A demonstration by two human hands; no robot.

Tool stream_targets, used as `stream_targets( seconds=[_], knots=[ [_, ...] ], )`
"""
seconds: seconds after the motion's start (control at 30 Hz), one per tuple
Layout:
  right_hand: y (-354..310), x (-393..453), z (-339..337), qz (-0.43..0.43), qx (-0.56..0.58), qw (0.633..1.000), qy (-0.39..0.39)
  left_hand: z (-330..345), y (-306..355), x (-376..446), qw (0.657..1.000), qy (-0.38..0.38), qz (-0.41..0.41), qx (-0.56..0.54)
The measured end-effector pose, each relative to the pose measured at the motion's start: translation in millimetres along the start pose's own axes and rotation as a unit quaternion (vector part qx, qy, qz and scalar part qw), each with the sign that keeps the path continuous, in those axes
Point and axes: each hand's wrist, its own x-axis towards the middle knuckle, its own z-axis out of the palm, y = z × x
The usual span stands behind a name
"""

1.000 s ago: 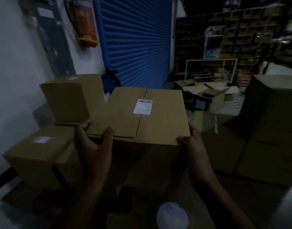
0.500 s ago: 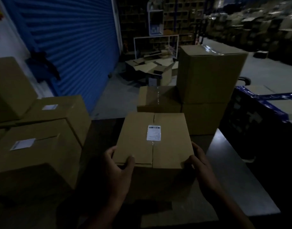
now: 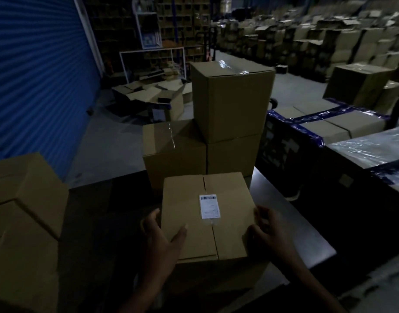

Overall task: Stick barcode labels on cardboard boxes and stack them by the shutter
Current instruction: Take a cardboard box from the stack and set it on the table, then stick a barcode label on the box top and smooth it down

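A cardboard box point(image 3: 230, 222) sits low in the middle of the head view, a white barcode label point(image 3: 209, 206) stuck on its top across the flap seam. My left hand point(image 3: 163, 240) grips its left edge, thumb lying on the top flap. My right hand point(image 3: 268, 231) is at the right edge, fingers curled at the box's side. The blue shutter point(image 3: 35, 75) fills the upper left. Other cardboard boxes point(image 3: 24, 211) are stacked at the left below it.
A dark table point(image 3: 291, 227) lies under the box. Behind it stand taped boxes, a low one point(image 3: 173, 152) and a tall stack point(image 3: 230, 100). Wrapped pallets point(image 3: 329, 127) are at the right. Flattened cartons point(image 3: 148, 96) litter the floor by the shutter.
The view has swung right, away from the shutter stack. The labelled box has come down lower in front of me, both hands still on its sides.
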Motion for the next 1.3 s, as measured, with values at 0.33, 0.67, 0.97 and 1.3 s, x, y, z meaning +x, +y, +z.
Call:
stream_targets(
  seconds=[0.33,0.67,0.97,1.3],
  knots=[
    [-47.7,64.7,27.8,-0.140,-0.293,0.946,-0.011,44.2,29.1,42.9,0.982,-0.126,0.024,0.141],
    [-16.3,17.2,2.8,-0.029,-0.285,0.943,0.167,77.4,43.4,66.0,0.941,-0.265,0.156,0.144],
    [-24.6,40.4,-1.6,-0.050,-0.252,0.962,0.095,85.0,49.9,70.5,0.925,-0.289,0.181,0.165],
    [-20.2,68.1,-3.5,-0.052,-0.248,0.967,0.032,90.1,55.0,69.2,0.920,-0.265,0.193,0.216]
  ],
)
